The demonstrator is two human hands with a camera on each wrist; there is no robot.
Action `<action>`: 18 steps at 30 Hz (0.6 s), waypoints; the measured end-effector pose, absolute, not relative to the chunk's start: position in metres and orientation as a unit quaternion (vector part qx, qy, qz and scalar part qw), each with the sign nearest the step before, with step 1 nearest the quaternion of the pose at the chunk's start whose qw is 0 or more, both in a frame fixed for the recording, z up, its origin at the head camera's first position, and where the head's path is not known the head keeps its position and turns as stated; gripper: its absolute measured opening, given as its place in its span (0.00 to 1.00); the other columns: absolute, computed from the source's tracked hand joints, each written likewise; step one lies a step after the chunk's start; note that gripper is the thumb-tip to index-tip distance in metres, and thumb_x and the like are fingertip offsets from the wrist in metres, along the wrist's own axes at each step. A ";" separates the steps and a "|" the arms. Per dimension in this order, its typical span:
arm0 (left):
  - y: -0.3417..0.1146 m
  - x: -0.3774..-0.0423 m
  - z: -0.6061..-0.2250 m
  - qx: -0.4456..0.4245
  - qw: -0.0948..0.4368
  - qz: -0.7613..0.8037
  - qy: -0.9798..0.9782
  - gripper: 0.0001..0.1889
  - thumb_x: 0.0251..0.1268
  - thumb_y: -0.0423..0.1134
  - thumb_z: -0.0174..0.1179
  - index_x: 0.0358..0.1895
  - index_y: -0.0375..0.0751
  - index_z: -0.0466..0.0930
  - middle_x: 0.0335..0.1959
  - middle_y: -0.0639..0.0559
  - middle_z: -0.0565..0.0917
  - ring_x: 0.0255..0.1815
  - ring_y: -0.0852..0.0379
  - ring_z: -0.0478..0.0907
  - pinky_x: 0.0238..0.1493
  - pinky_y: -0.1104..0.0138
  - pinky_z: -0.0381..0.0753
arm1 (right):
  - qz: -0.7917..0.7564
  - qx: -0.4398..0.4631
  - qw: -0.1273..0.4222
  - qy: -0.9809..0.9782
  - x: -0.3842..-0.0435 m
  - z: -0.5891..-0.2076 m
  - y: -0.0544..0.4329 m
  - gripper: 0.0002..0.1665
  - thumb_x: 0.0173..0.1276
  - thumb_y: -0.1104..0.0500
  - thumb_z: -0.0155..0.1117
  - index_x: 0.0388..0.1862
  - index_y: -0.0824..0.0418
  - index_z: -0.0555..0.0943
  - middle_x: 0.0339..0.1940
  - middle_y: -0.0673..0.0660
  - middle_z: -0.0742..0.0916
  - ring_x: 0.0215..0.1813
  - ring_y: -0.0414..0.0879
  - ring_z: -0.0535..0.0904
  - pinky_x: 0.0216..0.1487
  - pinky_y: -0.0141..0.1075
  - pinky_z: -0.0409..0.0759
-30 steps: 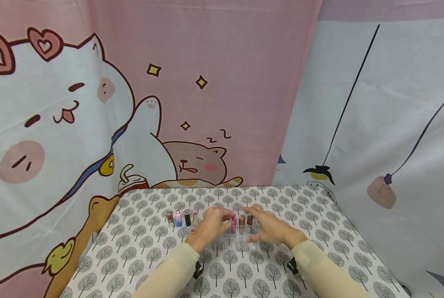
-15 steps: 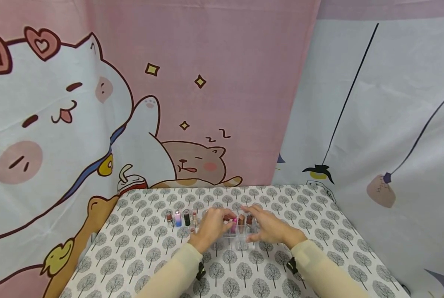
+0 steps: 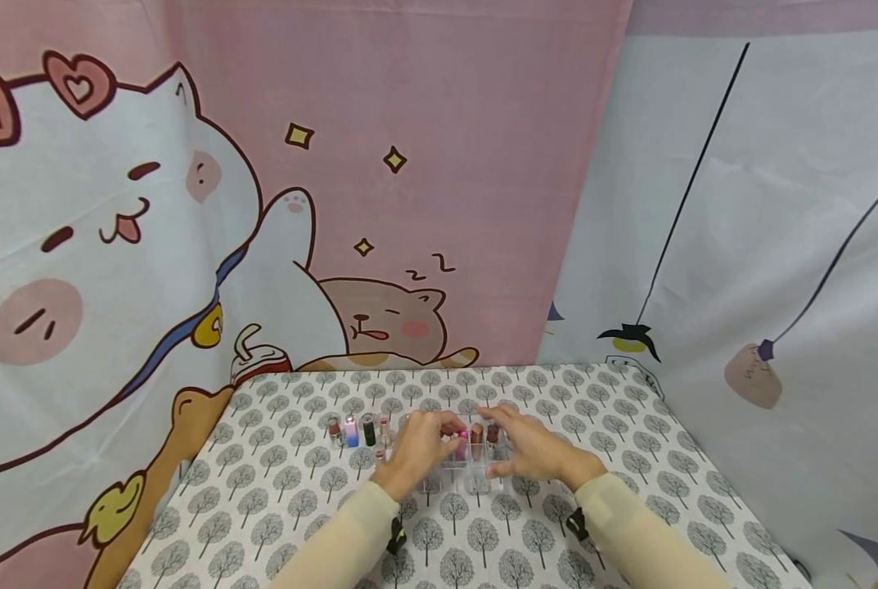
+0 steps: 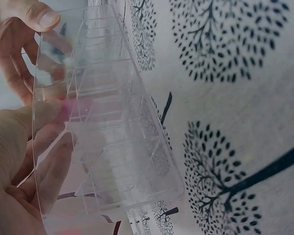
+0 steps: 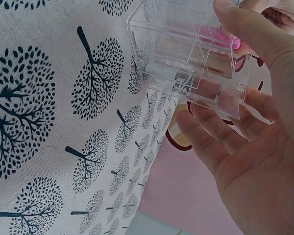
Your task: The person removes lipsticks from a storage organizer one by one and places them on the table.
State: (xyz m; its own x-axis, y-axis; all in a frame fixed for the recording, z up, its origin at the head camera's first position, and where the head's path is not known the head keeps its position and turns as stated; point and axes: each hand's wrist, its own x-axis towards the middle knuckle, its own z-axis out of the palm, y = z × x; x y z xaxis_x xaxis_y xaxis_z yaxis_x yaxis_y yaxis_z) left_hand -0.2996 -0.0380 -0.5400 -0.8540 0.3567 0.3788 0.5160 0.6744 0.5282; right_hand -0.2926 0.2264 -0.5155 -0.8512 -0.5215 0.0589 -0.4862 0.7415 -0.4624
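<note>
A clear acrylic lipstick organizer (image 3: 455,466) with rows of compartments stands on the table. My left hand (image 3: 420,446) reaches over its left part and pinches a bright pink lipstick (image 3: 464,442), which sits upright in a back-row compartment. The lipstick's pink top (image 5: 220,36) shows between the fingers in the right wrist view. At the organizer's right end my right hand (image 3: 530,448) holds it, thumb on the front side and fingers spread behind. Beside the pink one stand a brown lipstick (image 3: 477,440) and a darker brown lipstick (image 3: 493,435). My left fingers partly hide the back-left compartments.
Left of the organizer several lipsticks stand in a row, among them a pink-to-blue tube (image 3: 352,431) and a black tube (image 3: 368,430). The tree-print tablecloth (image 3: 291,507) runs back to a cartoon curtain (image 3: 483,204).
The pink lipstick has sunk lower into its compartment, with my left fingers still on it. My right hand has stayed at the organizer's right end. The head view has shifted slightly.
</note>
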 end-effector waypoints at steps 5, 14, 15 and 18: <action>-0.039 -0.301 -0.540 -0.241 0.124 -0.333 -0.903 0.11 0.73 0.38 0.82 0.55 0.48 0.97 0.51 0.46 1.00 0.46 0.51 0.99 0.40 0.80 0.91 | -0.236 -0.268 0.037 0.933 -0.293 -0.515 0.226 0.69 0.65 0.41 0.92 0.98 0.46 0.62 0.96 0.72 0.66 0.87 0.81 0.72 0.81 0.87 0.72; -0.039 -0.298 -0.541 -0.240 0.130 -0.363 -0.891 0.11 0.73 0.36 0.82 0.54 0.45 0.97 0.49 0.47 1.00 0.49 0.50 0.99 0.49 0.70 0.99 | -0.240 -0.272 0.039 0.931 -0.291 -0.515 0.225 0.69 0.65 0.41 0.92 0.98 0.48 0.63 0.93 0.71 0.70 0.84 0.78 0.77 0.82 0.83 0.77; -0.039 -0.298 -0.541 -0.240 0.131 -0.366 -0.889 0.11 0.73 0.36 0.82 0.54 0.45 0.97 0.49 0.47 1.00 0.50 0.49 0.99 0.51 0.67 0.99 | -0.239 -0.271 0.038 0.932 -0.290 -0.515 0.225 0.69 0.65 0.41 0.92 0.98 0.48 0.62 0.93 0.71 0.70 0.84 0.78 0.77 0.82 0.83 0.76; -0.039 -0.298 -0.539 -0.238 0.131 -0.386 -0.881 0.11 0.73 0.36 0.82 0.54 0.44 0.97 0.49 0.47 1.00 0.51 0.47 0.99 0.56 0.58 1.01 | -0.239 -0.272 0.035 0.931 -0.290 -0.515 0.225 0.69 0.65 0.41 0.92 0.98 0.48 0.62 0.93 0.71 0.71 0.83 0.78 0.78 0.81 0.83 0.77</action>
State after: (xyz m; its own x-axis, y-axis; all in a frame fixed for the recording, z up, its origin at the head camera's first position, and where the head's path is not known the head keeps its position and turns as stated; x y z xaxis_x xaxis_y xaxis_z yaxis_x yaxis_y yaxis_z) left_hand -0.2981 -0.0394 -0.5394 -0.8526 0.3186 0.4143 0.5205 0.5881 0.6190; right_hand -0.2905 0.2249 -0.5151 -0.8495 -0.5236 0.0642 -0.4897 0.7374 -0.4653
